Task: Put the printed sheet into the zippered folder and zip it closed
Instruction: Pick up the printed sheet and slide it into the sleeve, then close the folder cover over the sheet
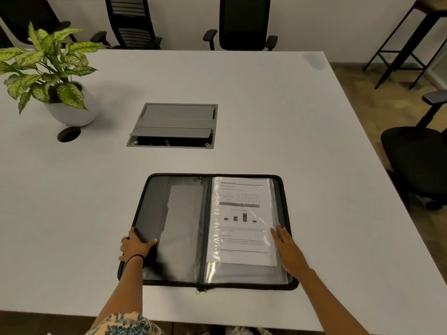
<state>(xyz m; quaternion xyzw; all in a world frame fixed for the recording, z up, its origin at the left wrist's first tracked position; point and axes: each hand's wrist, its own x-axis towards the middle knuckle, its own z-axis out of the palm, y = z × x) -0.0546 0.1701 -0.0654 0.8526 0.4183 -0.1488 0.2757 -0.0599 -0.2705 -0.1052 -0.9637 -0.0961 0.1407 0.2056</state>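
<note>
A black zippered folder (181,213) lies open and flat near the front edge of the white table. The printed sheet (242,221), with a table, a bar chart and text, sits in the clear sleeve on the folder's right half. My left hand (136,245) grips the left cover's outer edge, thumb on the grey lining. My right hand (286,247) rests flat with fingers spread on the right edge of the sleeve, beside the sheet. The zipper pull (200,290) hangs at the bottom of the spine.
A potted plant (48,76) stands at the back left, with a round cable hole (69,134) in front of it. A grey cable box (173,125) with a half-open lid is set into the table's middle. Black office chairs (244,22) stand behind and at the right.
</note>
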